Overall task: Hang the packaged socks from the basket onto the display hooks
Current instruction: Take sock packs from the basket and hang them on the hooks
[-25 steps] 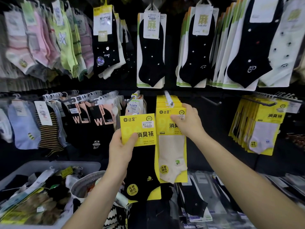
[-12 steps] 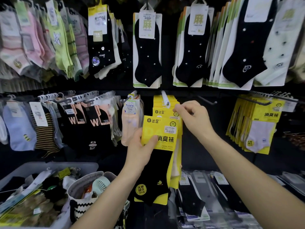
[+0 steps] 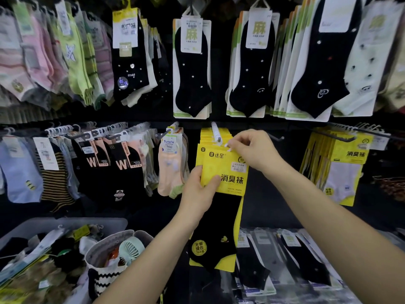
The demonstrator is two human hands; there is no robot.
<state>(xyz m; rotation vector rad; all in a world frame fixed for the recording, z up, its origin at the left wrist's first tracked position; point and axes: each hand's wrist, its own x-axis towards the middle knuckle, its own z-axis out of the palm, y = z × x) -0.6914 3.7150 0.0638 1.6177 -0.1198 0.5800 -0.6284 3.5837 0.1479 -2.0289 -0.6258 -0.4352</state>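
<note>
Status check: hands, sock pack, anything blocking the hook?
Left hand grips yellow sock pack at its card; right hand pinches its top hanger. Pack at hook tip, not yet on. Nothing blocking.

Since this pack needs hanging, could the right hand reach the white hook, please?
Probably yes: the right hand sits beside the hook, pinching the top of the yellow pack, with nothing between them.

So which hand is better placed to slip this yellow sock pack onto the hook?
The right hand. It pinches the sock pack at its top edge, just beside the tip of the hook. The left hand grips the pack's card lower down, away from the hook, likely only steadying it.
</note>
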